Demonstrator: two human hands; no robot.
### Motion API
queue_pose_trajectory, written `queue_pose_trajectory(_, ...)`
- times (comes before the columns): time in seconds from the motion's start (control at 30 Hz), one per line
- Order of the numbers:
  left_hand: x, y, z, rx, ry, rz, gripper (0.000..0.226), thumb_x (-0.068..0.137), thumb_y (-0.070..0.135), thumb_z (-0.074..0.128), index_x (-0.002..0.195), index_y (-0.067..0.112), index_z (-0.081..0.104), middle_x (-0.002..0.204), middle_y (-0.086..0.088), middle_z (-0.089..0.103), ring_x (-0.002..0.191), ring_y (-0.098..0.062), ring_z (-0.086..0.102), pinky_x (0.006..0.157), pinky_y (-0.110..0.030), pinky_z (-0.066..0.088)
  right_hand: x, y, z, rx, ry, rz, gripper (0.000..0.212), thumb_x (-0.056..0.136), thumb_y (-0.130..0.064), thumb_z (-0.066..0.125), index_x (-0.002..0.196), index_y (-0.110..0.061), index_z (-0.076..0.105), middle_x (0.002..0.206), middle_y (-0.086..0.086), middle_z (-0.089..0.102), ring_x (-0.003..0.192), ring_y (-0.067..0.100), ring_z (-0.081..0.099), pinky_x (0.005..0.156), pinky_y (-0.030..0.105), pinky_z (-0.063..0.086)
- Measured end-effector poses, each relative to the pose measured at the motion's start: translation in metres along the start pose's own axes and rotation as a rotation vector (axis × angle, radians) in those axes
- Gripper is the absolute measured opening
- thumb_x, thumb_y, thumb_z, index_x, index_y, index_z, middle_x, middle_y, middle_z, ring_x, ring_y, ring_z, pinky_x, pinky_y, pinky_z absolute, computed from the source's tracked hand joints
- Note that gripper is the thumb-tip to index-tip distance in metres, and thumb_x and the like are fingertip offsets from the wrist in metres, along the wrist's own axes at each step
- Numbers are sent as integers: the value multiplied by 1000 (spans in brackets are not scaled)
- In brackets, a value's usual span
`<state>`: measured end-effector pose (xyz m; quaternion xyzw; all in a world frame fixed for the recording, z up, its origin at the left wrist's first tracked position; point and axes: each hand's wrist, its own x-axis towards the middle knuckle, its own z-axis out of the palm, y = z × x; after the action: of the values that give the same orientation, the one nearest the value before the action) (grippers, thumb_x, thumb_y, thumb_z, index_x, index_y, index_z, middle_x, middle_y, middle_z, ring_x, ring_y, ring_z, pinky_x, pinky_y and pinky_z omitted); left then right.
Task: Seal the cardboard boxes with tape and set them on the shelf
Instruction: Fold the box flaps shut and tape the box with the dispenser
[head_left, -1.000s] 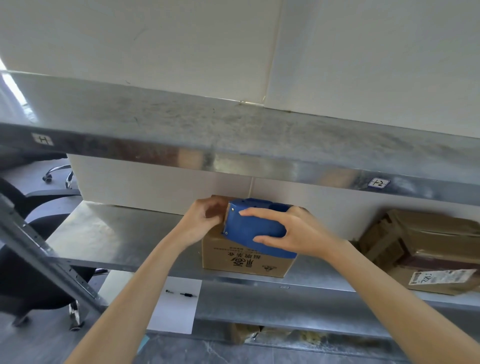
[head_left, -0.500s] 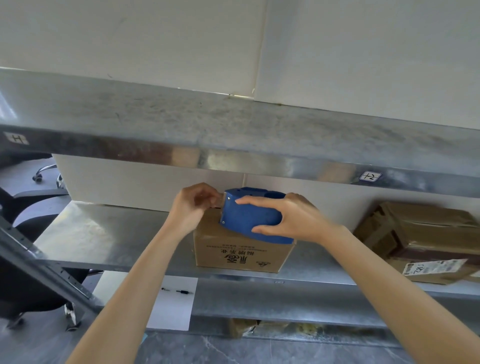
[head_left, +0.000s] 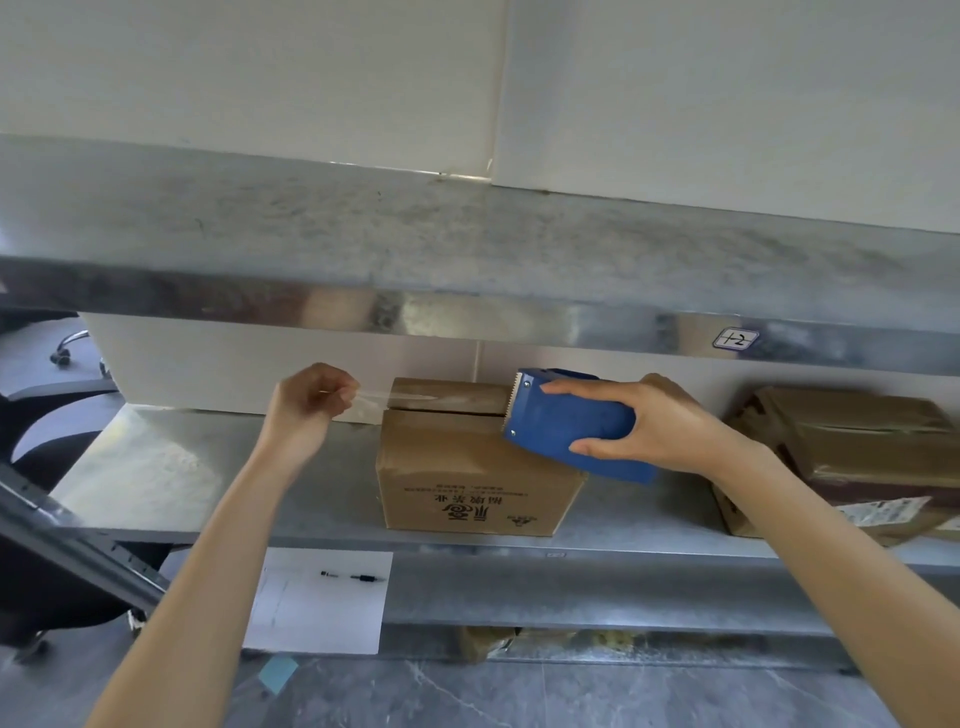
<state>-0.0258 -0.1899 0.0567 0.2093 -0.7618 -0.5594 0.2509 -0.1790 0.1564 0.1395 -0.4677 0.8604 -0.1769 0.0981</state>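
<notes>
Metal shelving fills the view in front of a pale wall (head_left: 260, 78). On the middle shelf (head_left: 171, 467) stands the box (head_left: 467, 478), upright and near the front edge, its printed face toward the camera with the print upside down. A dark seam runs across its top.

A clear strip of tape (head_left: 395, 400) stretches over the box top, from the toothed edge of the blue dispenser (head_left: 571, 426) to a point past the box's left side. Whether the strip already lies on the cardboard cannot be told.

The left hand (head_left: 306, 405) is curled, pinching the free end of the tape between thumb and fingertips, just left of the box and clear of it. The right hand (head_left: 654, 426) grips the dispenser, fingers wrapped round its body – teeth pointing left, the tool over the box's top right corner.

Further right on the same shelf lies a second box (head_left: 857, 447), bulkier and crumpled, with a white label on its front. The upper shelf (head_left: 415, 244) spans the whole view and carries a small tag (head_left: 735, 339) on its front lip.

Below, a white sheet (head_left: 322, 618) rests on the lower shelf with a pen (head_left: 353, 577) on it. A dark chair (head_left: 47, 426) stands at the far left, and a blue note (head_left: 278, 673) lies on the grey floor (head_left: 519, 696).
</notes>
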Motion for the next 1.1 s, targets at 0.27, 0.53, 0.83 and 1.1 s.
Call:
queue_pose_trajectory(0.27,-5,4,13,-52,-172,-52,40,75,-14,75,92,17,56,100,-2,65,99,-7,65,90,-17,48,3,3,-13,161,8,82,61,72,-62,74,123,-72,44,130,-36,53,120,2,53,98,34,50)
queue_pose_trajectory(0.53,-12,-14,23,44,-135,-16,40,83,-14,69,94,17,47,101,4,60,109,-10,68,88,-24,52,14,0,-10,164,-11,94,55,77,-55,76,121,-72,47,122,-45,53,113,-7,54,92,23,50)
queue_pose_trajectory(0.83,-15,-24,23,109,-108,8,34,84,-5,72,94,12,45,98,2,66,109,-6,67,96,-42,52,28,5,-7,240,-61,147,50,76,-54,77,117,-69,53,121,-51,48,112,-19,48,94,17,44)
queue_pose_trajectory(1.1,-12,-31,20,87,-133,-35,35,82,-1,76,93,19,50,98,14,74,109,-17,68,95,-44,52,37,14,1,284,-120,181,48,73,-58,76,115,-67,56,117,-48,53,104,-14,56,91,19,51)
